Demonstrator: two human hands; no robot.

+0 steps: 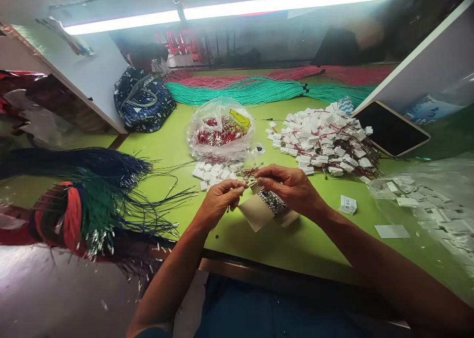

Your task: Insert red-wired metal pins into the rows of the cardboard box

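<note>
My left hand and my right hand meet over the green table, both pinched shut. Between the left fingertips is a thin red wire with a metal tip. The right hand's fingers close on a small white connector; whether it is held is hard to tell. Under the hands lies a beige card with a strip of small metal terminals. A small heap of white connectors sits just beyond the hands.
A clear bag of red wires stands behind the hands. A large pile of wired white connectors lies at the right, a tablet beyond it. Green and red wire bundles cross the back. Dark wire bundles spread left.
</note>
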